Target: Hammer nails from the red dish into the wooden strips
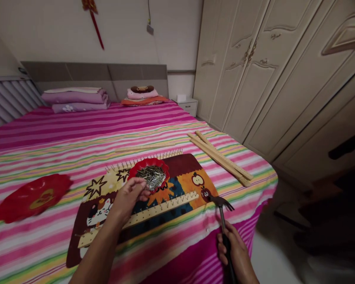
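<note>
My right hand (233, 246) is wrapped round the black handle of a claw hammer (221, 203), whose head is raised near the right edge of a patterned mat (182, 165). My left hand (133, 193) is at the near rim of a red scalloped bowl (132, 170). Its fingertips are pinched together; whatever they hold is too small to make out. Loose nails (154, 175) fill the bowl. In front of it lies a pale wooden strip (162, 208) with holes and several nails standing in it, partly hidden by my left forearm. Another nail-studded strip (128, 163) lies behind the bowl.
A red scalloped tray (20, 199) lies at the left on the striped bedspread (85, 154). Several wooden strips (221, 157) are stacked crosswise at the right, and another thin strip (144, 148) lies farther back. Folded bedding (77, 98) sits by the headboard; a wardrobe (239, 71) stands at the right.
</note>
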Tool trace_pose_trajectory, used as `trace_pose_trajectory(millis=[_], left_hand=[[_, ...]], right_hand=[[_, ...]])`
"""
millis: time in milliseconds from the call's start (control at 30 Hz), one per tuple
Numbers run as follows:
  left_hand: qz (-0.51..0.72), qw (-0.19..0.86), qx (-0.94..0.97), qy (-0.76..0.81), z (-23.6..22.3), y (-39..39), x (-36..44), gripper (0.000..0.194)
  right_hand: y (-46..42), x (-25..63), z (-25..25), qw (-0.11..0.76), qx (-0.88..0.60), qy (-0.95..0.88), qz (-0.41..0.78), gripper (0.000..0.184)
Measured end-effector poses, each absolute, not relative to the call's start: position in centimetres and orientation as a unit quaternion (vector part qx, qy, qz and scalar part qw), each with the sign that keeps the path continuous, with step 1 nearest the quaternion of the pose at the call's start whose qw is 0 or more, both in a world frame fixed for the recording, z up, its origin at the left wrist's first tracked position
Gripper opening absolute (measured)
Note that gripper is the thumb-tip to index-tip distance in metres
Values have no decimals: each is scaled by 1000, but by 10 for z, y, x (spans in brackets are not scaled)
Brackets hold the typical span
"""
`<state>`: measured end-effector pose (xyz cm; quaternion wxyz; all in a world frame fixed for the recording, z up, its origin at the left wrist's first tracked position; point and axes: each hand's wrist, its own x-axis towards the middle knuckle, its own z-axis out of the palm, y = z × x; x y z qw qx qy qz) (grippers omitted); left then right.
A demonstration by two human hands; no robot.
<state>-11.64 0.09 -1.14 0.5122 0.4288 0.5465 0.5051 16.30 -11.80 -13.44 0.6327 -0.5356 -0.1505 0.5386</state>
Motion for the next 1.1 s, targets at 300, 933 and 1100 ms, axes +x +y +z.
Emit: trace_pose_trajectory(millis=[300,933,1100], left_hand=[[478,506,374,613,-61,-55,-98,40],[505,339,361,707,-101,-63,-82,43],[488,333,377,713,-102,-64,-79,40]], right_hand=[[-119,165,-133,622,-541,-145,547,52],[-120,164,-127,619,-545,-145,547,44],[-120,164,-128,620,-547,-151,541,44]])
